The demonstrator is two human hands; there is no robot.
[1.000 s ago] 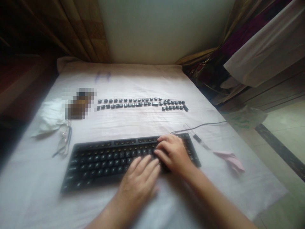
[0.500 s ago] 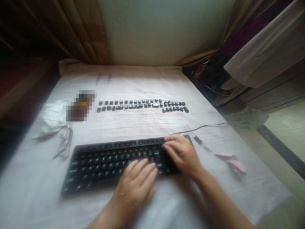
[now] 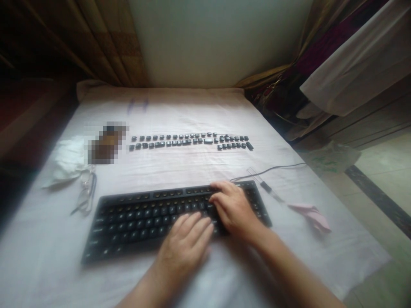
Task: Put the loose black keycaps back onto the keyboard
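While the left hand [image 3: 184, 241] rests flattish, fingers extended, nothing visibly held, on the computer keyboard [image 3: 138, 224], the right hand [image 3: 236, 209] half-curls over it, grip unclear. Keyboard on white sheet [image 3: 180, 171], loose keycaps [image 3: 208, 140] rowed beyond.

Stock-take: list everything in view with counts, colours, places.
keyboard: one, black, centre front
loose keys: over thirty, black, behind the keyboard
cable: one, dark, trailing right
wire tool: one, black grip, right
cloth scrap: one, pink, right
pixelated patch: one, brown, left
bundle: one, white, far left
unidentified clear item: one, partly blue, left
sheet: one, white, under the keyboard
curtains: two, brown, back corners
wall: one, grey-green, back
hanging cloth: one, pale, upper right
fabric: one, purple, upper right
plastic bag: one, clear, right
left hand: one, bare, over keyboard's middle
right hand: one, bare, over keyboard's right
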